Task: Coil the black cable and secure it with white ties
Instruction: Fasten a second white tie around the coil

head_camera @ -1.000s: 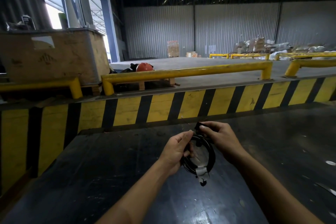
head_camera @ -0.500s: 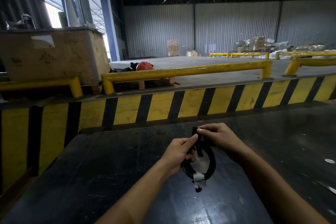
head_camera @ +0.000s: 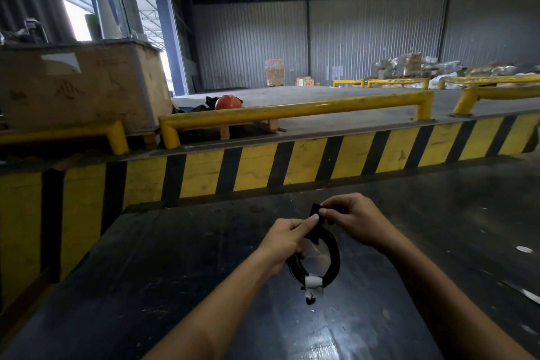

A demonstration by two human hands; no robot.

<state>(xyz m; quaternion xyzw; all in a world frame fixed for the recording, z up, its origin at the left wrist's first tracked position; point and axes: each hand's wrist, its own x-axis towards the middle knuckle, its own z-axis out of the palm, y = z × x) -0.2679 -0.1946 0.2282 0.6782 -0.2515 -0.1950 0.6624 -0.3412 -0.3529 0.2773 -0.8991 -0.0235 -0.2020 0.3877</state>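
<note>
The black cable (head_camera: 334, 257) hangs as a small coil above the dark table (head_camera: 163, 257), between my two hands. A white tie (head_camera: 313, 283) wraps the bottom of the coil, with a short black end sticking out below it. My left hand (head_camera: 287, 240) grips the coil's left side, thumb reaching to its top. My right hand (head_camera: 352, 218) pinches a black end piece (head_camera: 316, 210) at the top of the coil. Part of the coil is hidden behind my left fingers.
A yellow-and-black striped barrier (head_camera: 263, 166) runs along the table's far edge, with yellow rails (head_camera: 292, 111) behind it. A big wooden crate (head_camera: 81, 85) stands at the left. Small pale scraps (head_camera: 523, 249) lie on the table at the right.
Both hands drew a little closer together at the top of the coil. My left thumb moved up to meet my right fingers. The coil stayed hanging in place.
</note>
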